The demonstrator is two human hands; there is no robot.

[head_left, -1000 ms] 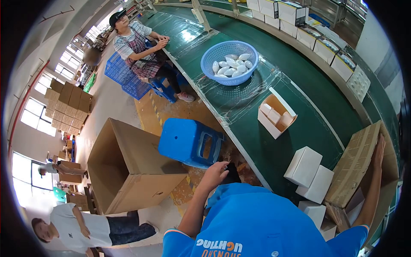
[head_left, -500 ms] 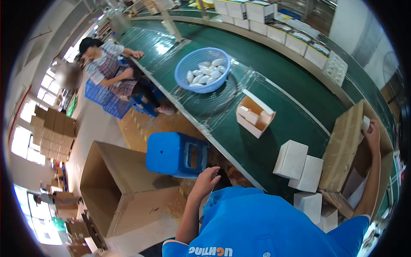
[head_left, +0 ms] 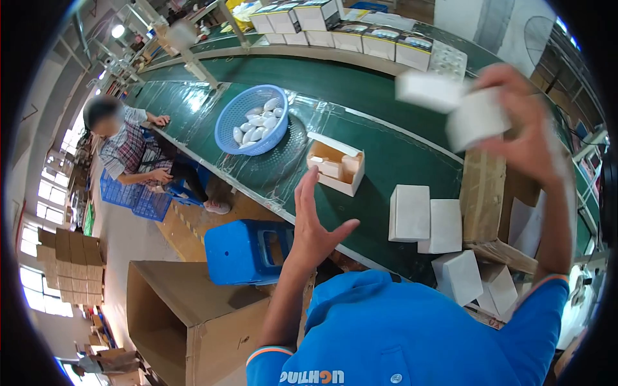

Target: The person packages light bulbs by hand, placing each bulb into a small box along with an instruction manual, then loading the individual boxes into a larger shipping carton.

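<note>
My right hand [head_left: 524, 128], blurred, grips a small white box [head_left: 477, 119] above the cardboard carton [head_left: 483, 196]; a second white piece [head_left: 428, 90], perhaps its flap or another box, juts out to the left. My left hand [head_left: 315, 222] is raised with fingers spread and holds nothing, just in front of the open white box [head_left: 338, 168] on the green table. Inside that box, inner card pieces show. Several closed white boxes [head_left: 409, 213] stand between my hands, near the carton.
A blue basket [head_left: 225, 128] of white bulb-like items sits on the table [head_left: 380, 154]. Packed boxes [head_left: 380, 40] line the far shelf. A seated person [head_left: 132, 138] is at the left. A blue stool [head_left: 235, 252] and large open carton [head_left: 225, 328] stand below the table edge.
My right hand has come up out of the carton with a white box. My left hand has risen towards the open box, fingers spreading. The view has shifted, and the seated person's head has turned.
</note>
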